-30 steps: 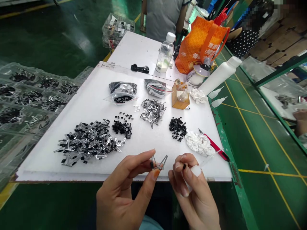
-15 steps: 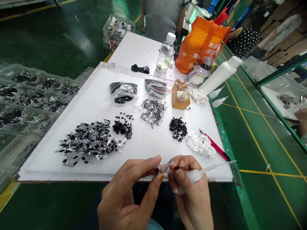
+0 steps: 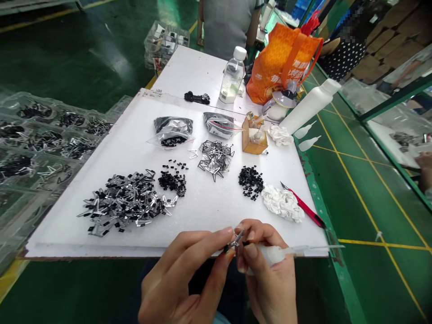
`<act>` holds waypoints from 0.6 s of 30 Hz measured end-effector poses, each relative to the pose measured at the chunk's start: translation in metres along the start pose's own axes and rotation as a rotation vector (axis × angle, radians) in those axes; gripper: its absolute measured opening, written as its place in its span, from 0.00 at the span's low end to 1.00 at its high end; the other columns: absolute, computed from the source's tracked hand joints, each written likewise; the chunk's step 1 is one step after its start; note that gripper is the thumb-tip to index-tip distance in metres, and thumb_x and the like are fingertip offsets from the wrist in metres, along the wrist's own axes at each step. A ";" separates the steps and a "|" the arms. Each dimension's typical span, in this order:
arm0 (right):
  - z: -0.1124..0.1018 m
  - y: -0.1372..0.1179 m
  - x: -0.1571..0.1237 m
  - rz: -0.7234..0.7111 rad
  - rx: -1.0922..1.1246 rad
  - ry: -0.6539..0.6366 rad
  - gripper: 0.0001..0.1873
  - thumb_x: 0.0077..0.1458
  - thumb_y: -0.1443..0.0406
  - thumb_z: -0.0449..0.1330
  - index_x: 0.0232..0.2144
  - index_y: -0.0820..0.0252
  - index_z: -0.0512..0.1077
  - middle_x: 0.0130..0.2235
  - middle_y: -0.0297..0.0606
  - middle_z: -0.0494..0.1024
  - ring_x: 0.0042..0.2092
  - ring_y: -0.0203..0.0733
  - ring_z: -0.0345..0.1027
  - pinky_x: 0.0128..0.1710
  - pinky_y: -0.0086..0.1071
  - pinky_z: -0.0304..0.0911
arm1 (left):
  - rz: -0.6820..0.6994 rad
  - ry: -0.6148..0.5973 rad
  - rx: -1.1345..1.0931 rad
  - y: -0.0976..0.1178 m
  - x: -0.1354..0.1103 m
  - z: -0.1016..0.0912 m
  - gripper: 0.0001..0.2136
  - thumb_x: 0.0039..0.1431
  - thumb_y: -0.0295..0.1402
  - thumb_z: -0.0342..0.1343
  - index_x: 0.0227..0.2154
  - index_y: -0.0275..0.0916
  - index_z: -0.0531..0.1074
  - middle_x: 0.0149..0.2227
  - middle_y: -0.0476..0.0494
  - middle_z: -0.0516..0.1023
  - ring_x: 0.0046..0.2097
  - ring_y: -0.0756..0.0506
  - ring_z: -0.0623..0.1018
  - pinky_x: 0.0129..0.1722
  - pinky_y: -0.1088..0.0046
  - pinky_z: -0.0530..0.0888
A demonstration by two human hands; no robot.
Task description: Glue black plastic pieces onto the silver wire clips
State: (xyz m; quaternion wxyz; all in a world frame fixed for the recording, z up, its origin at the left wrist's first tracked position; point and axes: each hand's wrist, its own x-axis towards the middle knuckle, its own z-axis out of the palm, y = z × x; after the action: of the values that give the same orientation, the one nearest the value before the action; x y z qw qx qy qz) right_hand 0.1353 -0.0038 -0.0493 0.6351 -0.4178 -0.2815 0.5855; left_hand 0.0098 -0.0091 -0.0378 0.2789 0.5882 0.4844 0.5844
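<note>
My left hand (image 3: pixel 189 279) pinches a small V-shaped metal clip (image 3: pixel 235 239) between thumb and forefinger, just over the near edge of the white board (image 3: pixel 209 207). My right hand (image 3: pixel 266 279) is closed too. It holds a clear squeeze dropper (image 3: pixel 290 252) whose thin nozzle points right, and its fingertips press a tiny black piece against the clip. Both hands touch at the clip.
On the board lie a large pile of finished clips (image 3: pixel 124 202), small black parts (image 3: pixel 173 181), bare metal clips (image 3: pixel 215 158), more black parts (image 3: pixel 250 181), white cloths (image 3: pixel 281 202), a red knife (image 3: pixel 303 208), bagged parts (image 3: pixel 173 130). Trays (image 3: pixel 40 139) stand left. A person (image 3: pixel 229 22) stands behind.
Both hands have drifted right and nearer to me and closed together at the clip. The dropper has swung from pointing up-right to lying nearly level.
</note>
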 end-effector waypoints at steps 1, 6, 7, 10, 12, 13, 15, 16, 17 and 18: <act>-0.002 0.000 0.000 -0.006 -0.018 -0.023 0.04 0.56 0.66 0.73 0.33 0.52 0.82 0.38 0.33 0.83 0.25 0.26 0.72 0.24 0.19 0.69 | 0.011 0.001 0.007 0.000 0.000 0.000 0.24 0.59 0.14 0.64 0.53 0.45 0.79 0.44 0.53 0.83 0.42 0.51 0.82 0.39 0.80 0.81; -0.010 -0.001 0.002 -0.020 -0.074 -0.101 0.05 0.58 0.67 0.71 0.36 0.49 0.82 0.40 0.33 0.83 0.25 0.27 0.72 0.24 0.19 0.70 | 0.046 0.013 0.030 0.000 0.000 0.000 0.24 0.57 0.13 0.64 0.53 0.44 0.80 0.44 0.53 0.83 0.41 0.51 0.83 0.38 0.80 0.81; -0.010 -0.002 0.002 -0.018 -0.076 -0.097 0.05 0.58 0.67 0.71 0.35 0.49 0.82 0.40 0.33 0.83 0.24 0.26 0.72 0.24 0.19 0.70 | 0.049 0.020 0.034 0.000 0.000 0.000 0.24 0.58 0.13 0.64 0.53 0.44 0.80 0.44 0.53 0.83 0.41 0.51 0.83 0.38 0.80 0.81; -0.005 -0.005 0.001 0.005 -0.068 -0.060 0.04 0.57 0.66 0.72 0.33 0.50 0.83 0.38 0.34 0.83 0.23 0.26 0.70 0.22 0.19 0.68 | 0.079 0.025 0.034 -0.001 0.001 -0.001 0.25 0.57 0.13 0.65 0.53 0.44 0.80 0.44 0.53 0.83 0.40 0.51 0.84 0.38 0.81 0.82; 0.001 -0.010 0.000 0.054 -0.055 0.014 0.04 0.54 0.64 0.74 0.31 0.51 0.83 0.37 0.34 0.83 0.23 0.27 0.69 0.21 0.20 0.68 | 0.095 0.017 0.031 -0.001 0.001 -0.001 0.24 0.57 0.13 0.65 0.53 0.43 0.80 0.43 0.53 0.83 0.39 0.52 0.84 0.39 0.81 0.82; 0.004 -0.012 -0.001 0.082 -0.050 0.055 0.05 0.52 0.63 0.75 0.30 0.52 0.82 0.36 0.34 0.82 0.23 0.27 0.69 0.22 0.20 0.67 | 0.097 0.013 0.031 -0.001 0.001 -0.001 0.24 0.57 0.13 0.65 0.52 0.42 0.80 0.43 0.53 0.83 0.39 0.52 0.84 0.39 0.82 0.82; 0.009 -0.016 -0.002 0.123 -0.048 0.118 0.08 0.50 0.62 0.77 0.28 0.53 0.82 0.36 0.34 0.82 0.23 0.27 0.68 0.22 0.21 0.67 | 0.097 0.002 0.031 -0.002 0.002 -0.002 0.23 0.57 0.13 0.65 0.51 0.41 0.81 0.43 0.52 0.83 0.40 0.52 0.84 0.39 0.82 0.83; 0.011 -0.017 -0.002 0.130 -0.051 0.131 0.09 0.49 0.62 0.78 0.28 0.54 0.82 0.35 0.33 0.82 0.23 0.27 0.67 0.22 0.21 0.66 | 0.106 -0.005 0.030 -0.002 0.002 -0.002 0.22 0.56 0.13 0.65 0.51 0.41 0.81 0.43 0.52 0.83 0.40 0.52 0.85 0.39 0.82 0.83; 0.012 -0.018 -0.003 0.132 -0.057 0.136 0.09 0.48 0.61 0.78 0.28 0.54 0.81 0.35 0.33 0.81 0.23 0.27 0.67 0.22 0.21 0.66 | 0.117 -0.008 0.025 -0.002 0.002 -0.002 0.22 0.56 0.13 0.65 0.51 0.40 0.81 0.43 0.52 0.84 0.39 0.51 0.85 0.38 0.82 0.83; 0.012 -0.019 -0.003 0.129 -0.064 0.139 0.10 0.48 0.61 0.78 0.27 0.54 0.81 0.35 0.33 0.81 0.23 0.26 0.67 0.21 0.21 0.66 | 0.127 -0.015 0.021 -0.002 0.003 -0.002 0.22 0.56 0.13 0.66 0.51 0.40 0.81 0.43 0.52 0.84 0.39 0.51 0.85 0.38 0.83 0.83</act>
State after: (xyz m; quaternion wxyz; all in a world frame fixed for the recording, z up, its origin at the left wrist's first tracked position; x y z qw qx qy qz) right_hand 0.1342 -0.0034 -0.0267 0.6003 -0.4947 -0.2280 0.5856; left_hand 0.0070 -0.0064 -0.0379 0.2388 0.6249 0.4503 0.5914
